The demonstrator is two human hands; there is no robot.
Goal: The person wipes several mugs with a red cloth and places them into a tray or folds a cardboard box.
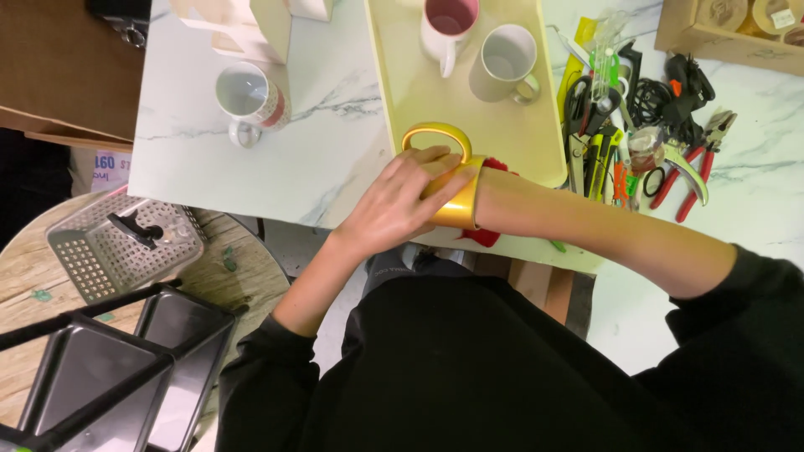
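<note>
Yellow mug (456, 205) around right hand, left hand (394, 205) over it

— That mug (456, 180) in the middle of the frame?
— Golden yellow, on a pale yellow tray (394, 75).
— And the counter (327, 159)?
— White marble with grey veins. Red-handled pliers (699, 163) at upper right; black sleeves (502, 368) below.
</note>
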